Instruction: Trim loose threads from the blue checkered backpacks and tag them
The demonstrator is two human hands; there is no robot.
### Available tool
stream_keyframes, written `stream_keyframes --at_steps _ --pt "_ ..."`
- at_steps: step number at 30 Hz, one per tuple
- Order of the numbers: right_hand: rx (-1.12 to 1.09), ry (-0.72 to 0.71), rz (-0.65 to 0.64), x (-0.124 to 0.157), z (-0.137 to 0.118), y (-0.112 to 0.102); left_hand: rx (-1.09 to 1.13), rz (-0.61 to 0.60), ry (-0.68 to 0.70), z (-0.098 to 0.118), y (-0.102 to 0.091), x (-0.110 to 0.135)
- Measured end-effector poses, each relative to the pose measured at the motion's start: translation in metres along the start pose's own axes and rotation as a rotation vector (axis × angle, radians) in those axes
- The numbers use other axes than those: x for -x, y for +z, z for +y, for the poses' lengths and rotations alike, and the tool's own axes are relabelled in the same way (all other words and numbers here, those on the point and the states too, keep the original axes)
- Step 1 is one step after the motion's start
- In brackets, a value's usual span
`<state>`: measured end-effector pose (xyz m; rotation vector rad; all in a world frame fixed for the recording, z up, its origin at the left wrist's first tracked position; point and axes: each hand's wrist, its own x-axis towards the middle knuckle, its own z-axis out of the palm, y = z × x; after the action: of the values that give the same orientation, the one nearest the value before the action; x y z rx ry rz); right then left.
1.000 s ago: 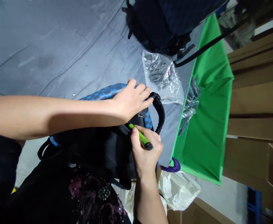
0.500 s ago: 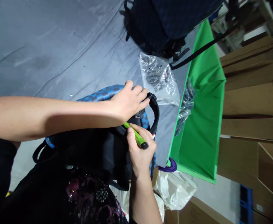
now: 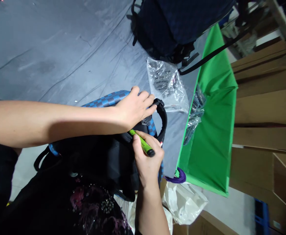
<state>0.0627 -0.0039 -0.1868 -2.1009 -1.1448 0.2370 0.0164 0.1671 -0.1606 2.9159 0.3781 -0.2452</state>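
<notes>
Taking the right hand (image 3: 149, 156) as the clock's centre, the black bag with blue-checked edges (image 3: 96, 151) spreads from about nine to twelve. The right thumb and forefinger pinch a green pen-shaped tool (image 3: 143, 144), its far end aimed towards eleven and hidden by the left hand (image 3: 136, 109). That hand lies over the bag towards twelve, fingers loosely fanned; its thumb is out of sight, so I cannot tell whether it grips cloth. Good work here seems to call for a flat, braced fabric and short, controlled strokes from the pinch, with the left fingers clear of the hidden tip and the handle loop (image 3: 165, 119), at one, out of the way.
</notes>
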Motion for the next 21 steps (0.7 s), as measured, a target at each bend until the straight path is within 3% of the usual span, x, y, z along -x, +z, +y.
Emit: stream_keyframes --at_steps 10,15,18,21 --pt "-0.024 0.010 0.004 0.000 0.000 0.001 -0.070 0.034 -0.013 0.004 -0.001 0.003" --pt "-0.085 0.027 0.002 0.005 0.001 -0.002 -0.172 -0.001 0.005 0.008 -0.011 0.007" --pt "-0.111 -0.017 0.016 0.012 -0.002 -0.009 -0.193 -0.071 -0.003 0.013 -0.024 0.019" --pt "-0.138 -0.081 -0.027 0.021 -0.008 -0.012 -0.171 -0.137 -0.082 0.017 -0.037 0.049"
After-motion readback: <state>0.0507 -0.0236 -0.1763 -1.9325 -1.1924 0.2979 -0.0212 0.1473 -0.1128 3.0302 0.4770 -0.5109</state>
